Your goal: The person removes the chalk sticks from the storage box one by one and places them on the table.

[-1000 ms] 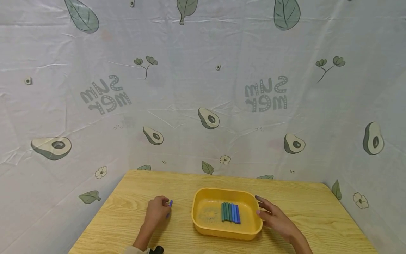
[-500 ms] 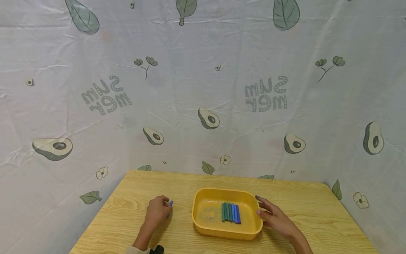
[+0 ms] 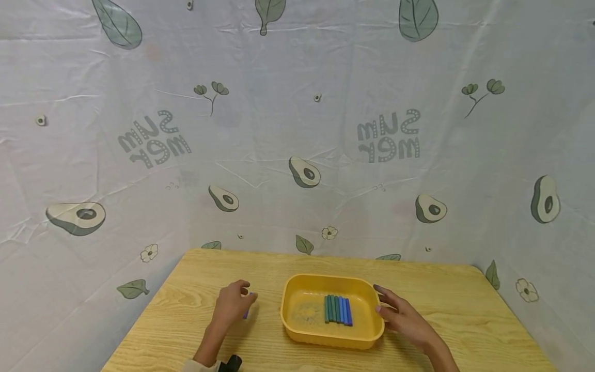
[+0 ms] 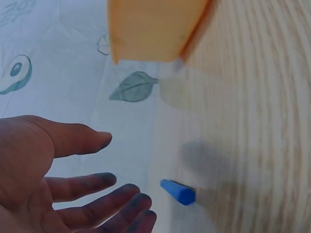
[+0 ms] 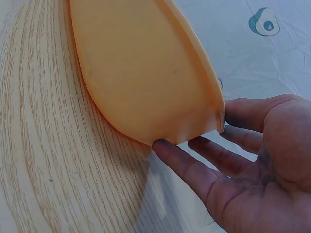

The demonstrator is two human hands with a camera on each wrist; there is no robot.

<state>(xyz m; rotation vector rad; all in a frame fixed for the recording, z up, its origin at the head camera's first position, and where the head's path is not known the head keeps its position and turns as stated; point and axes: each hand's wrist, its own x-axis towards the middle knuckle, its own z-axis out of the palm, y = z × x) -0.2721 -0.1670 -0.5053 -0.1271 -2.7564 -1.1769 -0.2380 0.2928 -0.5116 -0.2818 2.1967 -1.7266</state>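
In the head view my left hand (image 3: 230,305) hovers just over a blue chalk stick (image 3: 246,313) on the table, partly hidden by the fingers. The left wrist view shows that hand spread, its fingers stained dark, apart from the stick (image 4: 179,192). A yellow plastic tray (image 3: 297,338) sits to the right. My right hand (image 3: 406,323) holds its right end, thumb over the rim and fingers against the outer wall (image 5: 146,68). Green chalk sticks (image 3: 331,309) and blue chalk sticks (image 3: 345,311) lie side by side inside it.
The wooden table (image 3: 432,284) carries the tray near its middle. Behind it hangs a pale printed cloth (image 3: 260,129) with avocados and leaves. Dusty smudges mark the tray's floor, left of the sticks. A black wrist device (image 3: 231,363) shows near the left sleeve.
My left hand's thumb and fingers have spread and drawn up a little from the blue chalk stick, which stays on the table. My right hand and the tray have hardly moved.
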